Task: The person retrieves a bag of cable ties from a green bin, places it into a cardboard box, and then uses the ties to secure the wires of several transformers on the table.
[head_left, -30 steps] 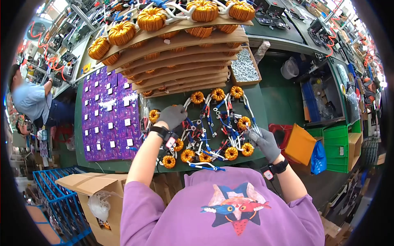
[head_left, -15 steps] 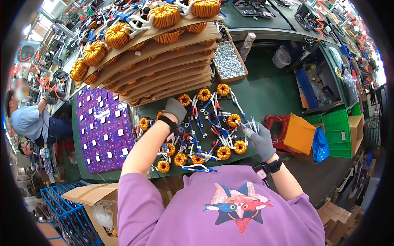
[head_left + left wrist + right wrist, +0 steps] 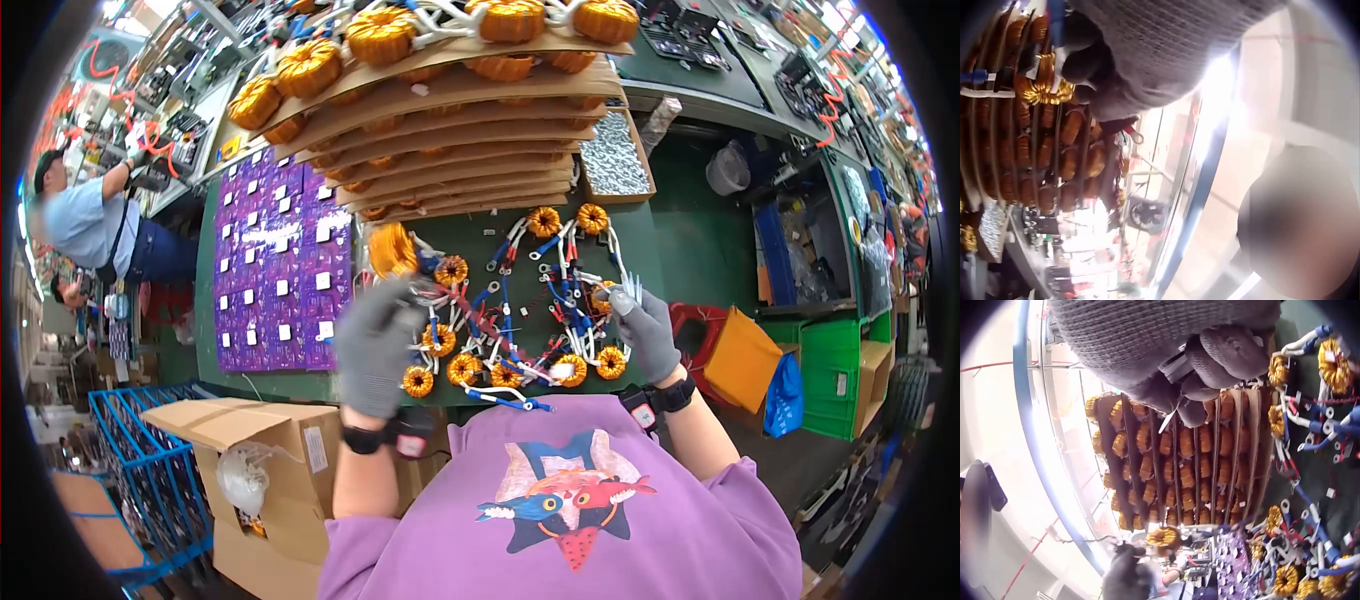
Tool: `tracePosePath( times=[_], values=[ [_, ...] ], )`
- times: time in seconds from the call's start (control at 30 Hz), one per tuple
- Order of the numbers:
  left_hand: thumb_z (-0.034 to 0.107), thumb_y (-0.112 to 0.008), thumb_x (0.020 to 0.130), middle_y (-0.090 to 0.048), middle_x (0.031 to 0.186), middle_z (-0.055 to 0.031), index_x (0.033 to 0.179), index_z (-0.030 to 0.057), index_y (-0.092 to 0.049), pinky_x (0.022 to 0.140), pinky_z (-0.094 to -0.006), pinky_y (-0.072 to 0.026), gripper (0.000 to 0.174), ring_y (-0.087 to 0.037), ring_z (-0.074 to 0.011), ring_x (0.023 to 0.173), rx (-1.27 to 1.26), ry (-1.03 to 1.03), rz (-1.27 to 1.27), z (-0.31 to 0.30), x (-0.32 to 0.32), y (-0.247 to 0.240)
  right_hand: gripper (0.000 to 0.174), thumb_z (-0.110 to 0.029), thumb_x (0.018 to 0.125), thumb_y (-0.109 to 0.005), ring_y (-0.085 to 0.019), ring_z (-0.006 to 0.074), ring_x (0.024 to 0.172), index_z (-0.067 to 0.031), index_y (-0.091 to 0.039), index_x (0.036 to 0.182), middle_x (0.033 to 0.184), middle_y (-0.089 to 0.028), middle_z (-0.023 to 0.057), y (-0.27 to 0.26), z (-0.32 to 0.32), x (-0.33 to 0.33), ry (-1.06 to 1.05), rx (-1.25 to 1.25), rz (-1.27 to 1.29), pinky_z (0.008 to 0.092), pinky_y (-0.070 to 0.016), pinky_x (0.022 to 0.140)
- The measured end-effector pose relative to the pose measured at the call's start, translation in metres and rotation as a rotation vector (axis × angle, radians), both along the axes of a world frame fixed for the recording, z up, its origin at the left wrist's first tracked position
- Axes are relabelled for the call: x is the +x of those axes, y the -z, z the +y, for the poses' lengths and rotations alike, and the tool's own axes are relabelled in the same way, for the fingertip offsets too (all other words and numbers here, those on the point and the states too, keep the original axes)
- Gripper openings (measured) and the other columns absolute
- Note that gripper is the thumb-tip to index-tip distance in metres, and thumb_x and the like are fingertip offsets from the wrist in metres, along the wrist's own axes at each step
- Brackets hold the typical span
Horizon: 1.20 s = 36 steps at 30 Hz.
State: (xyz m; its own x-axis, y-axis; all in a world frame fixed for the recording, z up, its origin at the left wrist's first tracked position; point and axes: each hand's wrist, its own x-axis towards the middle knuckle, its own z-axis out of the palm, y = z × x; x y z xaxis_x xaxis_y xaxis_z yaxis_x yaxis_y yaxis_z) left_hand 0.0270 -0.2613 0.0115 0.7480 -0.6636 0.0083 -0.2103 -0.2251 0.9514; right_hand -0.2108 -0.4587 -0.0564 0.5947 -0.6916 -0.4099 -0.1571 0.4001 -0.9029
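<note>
My gloved left hand point(image 3: 378, 345) is raised over the near left of the bench, blurred, and grips a copper-wound toroid coil point(image 3: 392, 250) by its leads. In the left wrist view the coil point(image 3: 1046, 84) shows beyond the curled fingers, with blue and white leads around it. A small bundle of thin whitish strips point(image 3: 1177, 367) is pinched between the thumb and fingers of my gloved right hand point(image 3: 648, 335), held beside the right edge of the coil group. Several more toroid coils point(image 3: 463, 369) with blue, white and red leads lie on the green bench between the hands.
Cardboard sheets point(image 3: 470, 145) layered with coils form a tall stack at the back. Purple boards point(image 3: 275, 250) with white squares cover the left side. A box of small metal parts point(image 3: 615, 155) stands behind right. Another person point(image 3: 95, 225) works at the far left.
My left hand has lifted a toroid coil from the group at the back left and drawn it up and toward me. My right hand keeps its strips beside the coils.
</note>
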Motion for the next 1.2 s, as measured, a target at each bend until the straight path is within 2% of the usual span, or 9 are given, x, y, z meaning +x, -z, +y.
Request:
tracePosePath(
  times=[0.1,0.13,0.2,0.27,0.33,0.4,0.63,0.97,1.2],
  values=[
    [0.011,-0.064,0.08,-0.065,0.078,-0.0064,0.1,-0.0001,-0.067,0.061,-0.0242,-0.0473,0.023,-0.061,-0.0118,0.068,0.211,0.067,-0.243,0.002,-0.032,0.075,0.022,-0.021,0.089,-0.058,-0.044,0.0034,0.07,-0.0009,-0.065,0.095,0.082,-0.057,-0.0043,-0.004,0.005,0.027,-0.14,0.071,-0.074,0.0199,-0.0337,0.062],
    [0.014,-0.064,0.083,-0.066,0.077,-0.0068,0.097,-0.0009,-0.067,0.061,-0.0233,-0.0487,0.021,-0.063,-0.0123,0.068,0.312,0.02,0.091,0.0,-0.038,0.1,0.021,-0.021,0.089,-0.058,-0.045,0.0037,0.07,-0.0013,-0.065,0.094,0.082,-0.059,-0.0038,-0.004,0.006,0.033,-0.209,0.087,-0.094,0.0204,-0.0346,0.062],
    [0.015,-0.063,0.085,-0.066,0.077,-0.0071,0.095,-0.0027,-0.067,0.062,-0.022,-0.0501,0.021,-0.063,-0.0116,0.068,0.153,-0.076,0.727,-0.001,-0.046,0.138,0.023,-0.015,0.086,-0.064,-0.053,0.0054,0.078,0.0018,-0.066,0.1,0.085,-0.063,-0.0007,0.01,0.011,0.044,-0.28,0.02,-0.042,0.0221,-0.0414,0.07],
    [0.014,-0.064,0.085,-0.066,0.08,-0.0081,0.099,-0.0041,-0.065,0.062,-0.0223,-0.0515,0.023,-0.063,-0.0129,0.07,0.038,-0.088,0.771,-0.004,-0.056,0.151,0.024,-0.014,0.084,-0.066,-0.055,0.0064,0.08,0.0022,-0.067,0.101,0.085,-0.065,0.0013,0.019,0.017,0.054,-0.409,-0.076,-0.038,0.023,-0.0436,0.071],
    [0.011,-0.066,0.083,-0.064,0.096,-0.0117,0.117,-0.0049,-0.055,0.066,-0.0244,-0.0517,0.04,-0.062,-0.0132,0.08,-0.056,-0.156,0.728,-0.005,-0.065,0.156,0.024,-0.016,0.083,-0.066,-0.056,0.0071,0.075,0.0011,-0.068,0.099,0.083,-0.067,0.0034,0.028,0.027,0.065,-0.496,-0.156,0.004,0.024,-0.0457,0.067],
    [0.013,-0.067,0.083,-0.065,0.095,-0.0114,0.115,-0.0013,-0.058,0.07,-0.0236,-0.0506,0.036,-0.062,-0.012,0.08,0.021,-0.172,0.481,-0.012,-0.065,0.143,0.023,-0.018,0.082,-0.067,-0.056,0.0075,0.07,-0.0001,-0.068,0.097,0.079,-0.066,0.0031,0.043,0.031,0.075,-0.548,-0.221,0.127,0.0239,-0.0456,0.063],
    [0.017,-0.071,0.078,-0.066,0.107,-0.0113,0.122,0.0024,-0.057,0.082,-0.0273,-0.0496,0.048,-0.063,-0.0158,0.093,0.061,-0.065,0.331,-0.01,-0.064,0.165,0.024,-0.022,0.078,-0.069,-0.056,0.009,0.06,-0.0019,-0.068,0.09,0.069,-0.063,0.0039,0.054,0.023,0.078,-0.514,-0.32,0.242,0.0257,-0.0437,0.054],
    [0.019,-0.071,0.076,-0.064,0.11,-0.0163,0.121,0.0053,-0.059,0.085,-0.0331,-0.0498,0.049,-0.064,-0.0256,0.096,0.203,0.035,0.114,-0.023,-0.063,0.173,0.03,-0.028,0.074,-0.066,-0.064,0.0225,0.069,-0.0019,-0.068,0.089,0.074,-0.066,0.0136,0.051,0.031,0.099,-0.642,-0.397,0.34,0.0328,-0.0484,0.064],
    [0.019,-0.07,0.076,-0.065,0.108,-0.016,0.121,0.0056,-0.059,0.084,-0.0338,-0.0499,0.048,-0.064,-0.0271,0.094,0.207,0.015,0.164,-0.021,-0.063,0.169,0.023,-0.023,0.072,-0.068,-0.063,0.018,0.067,-0.0018,-0.069,0.081,0.072,-0.066,0.0097,0.041,0.013,0.096,-0.557,-0.326,0.425,0.0308,-0.0483,0.064]
  ],
)
